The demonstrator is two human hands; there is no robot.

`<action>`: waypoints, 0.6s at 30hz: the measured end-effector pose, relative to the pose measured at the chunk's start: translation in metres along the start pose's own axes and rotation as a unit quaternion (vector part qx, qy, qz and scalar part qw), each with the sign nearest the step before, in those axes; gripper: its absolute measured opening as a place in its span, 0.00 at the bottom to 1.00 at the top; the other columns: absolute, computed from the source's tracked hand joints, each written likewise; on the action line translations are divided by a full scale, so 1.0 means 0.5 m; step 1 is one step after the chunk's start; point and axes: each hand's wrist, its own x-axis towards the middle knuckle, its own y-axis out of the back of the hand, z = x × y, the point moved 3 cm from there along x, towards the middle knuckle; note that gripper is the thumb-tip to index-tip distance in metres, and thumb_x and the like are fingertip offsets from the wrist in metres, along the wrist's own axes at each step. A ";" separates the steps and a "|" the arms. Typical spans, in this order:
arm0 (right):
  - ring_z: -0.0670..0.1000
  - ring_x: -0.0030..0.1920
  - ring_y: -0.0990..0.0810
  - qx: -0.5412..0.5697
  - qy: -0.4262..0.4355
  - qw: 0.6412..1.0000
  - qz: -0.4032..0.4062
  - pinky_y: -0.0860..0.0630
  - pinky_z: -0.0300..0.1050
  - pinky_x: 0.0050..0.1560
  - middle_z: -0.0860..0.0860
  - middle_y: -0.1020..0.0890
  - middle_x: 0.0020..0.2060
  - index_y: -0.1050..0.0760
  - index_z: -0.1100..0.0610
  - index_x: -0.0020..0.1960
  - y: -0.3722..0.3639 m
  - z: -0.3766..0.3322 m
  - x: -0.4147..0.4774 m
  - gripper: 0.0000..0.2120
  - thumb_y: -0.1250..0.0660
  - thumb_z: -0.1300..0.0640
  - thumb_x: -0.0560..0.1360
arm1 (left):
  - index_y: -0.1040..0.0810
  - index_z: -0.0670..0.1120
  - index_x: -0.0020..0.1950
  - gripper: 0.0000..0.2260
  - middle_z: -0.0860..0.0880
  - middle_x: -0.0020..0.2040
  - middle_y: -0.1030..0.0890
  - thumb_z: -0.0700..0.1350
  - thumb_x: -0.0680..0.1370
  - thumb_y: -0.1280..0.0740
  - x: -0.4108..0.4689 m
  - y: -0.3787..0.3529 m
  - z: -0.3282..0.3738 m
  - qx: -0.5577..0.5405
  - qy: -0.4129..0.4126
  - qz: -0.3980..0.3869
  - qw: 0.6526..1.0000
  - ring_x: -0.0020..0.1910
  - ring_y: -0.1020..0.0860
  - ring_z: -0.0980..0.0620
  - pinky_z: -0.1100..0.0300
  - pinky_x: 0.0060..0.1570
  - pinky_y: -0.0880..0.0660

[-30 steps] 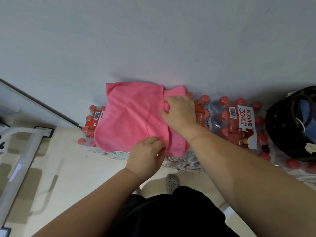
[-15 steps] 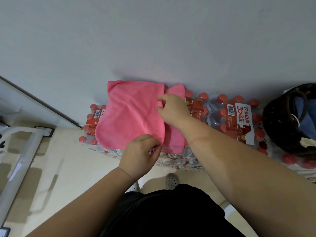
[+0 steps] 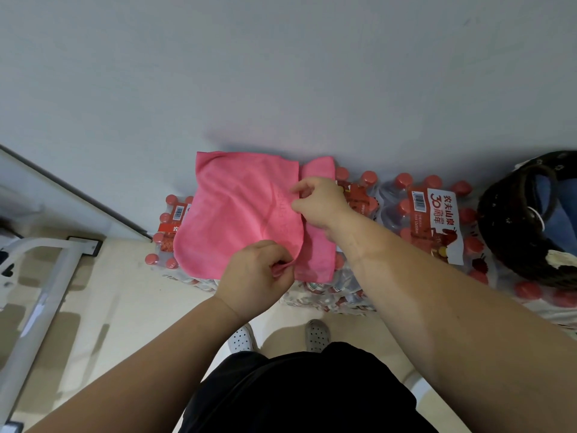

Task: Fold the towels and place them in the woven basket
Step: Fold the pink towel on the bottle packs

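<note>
A pink towel point(image 3: 240, 214) lies spread over shrink-wrapped packs of red-capped water bottles point(image 3: 418, 214) against the wall. Its right part is folded leftward, leaving a narrow pink strip uncovered on the right. My left hand point(image 3: 259, 273) pinches the folded flap's near corner. My right hand point(image 3: 318, 201) pinches the flap's right edge higher up. A dark woven basket point(image 3: 512, 245) stands on the bottles at the far right, with blue and white cloth inside.
The grey wall point(image 3: 281, 73) rises right behind the bottles. A white metal frame point(image 3: 40, 276) stands on the beige floor at the left. My feet in perforated clogs point(image 3: 317, 335) are close to the packs.
Both hands have carried the flap's edge further left over the towel, so more of the strip at the right shows. The view has shifted slightly right.
</note>
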 end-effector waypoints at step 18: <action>0.43 0.65 0.28 0.097 0.117 0.987 -0.043 0.33 0.31 0.62 0.41 0.30 0.64 0.31 0.59 0.74 0.085 -0.062 0.015 0.31 0.34 0.71 0.71 | 0.19 0.47 0.37 0.06 0.53 0.31 0.22 0.45 0.67 0.35 0.029 0.014 0.066 -0.035 -0.018 0.027 0.999 0.30 0.26 0.55 0.62 0.30 0.30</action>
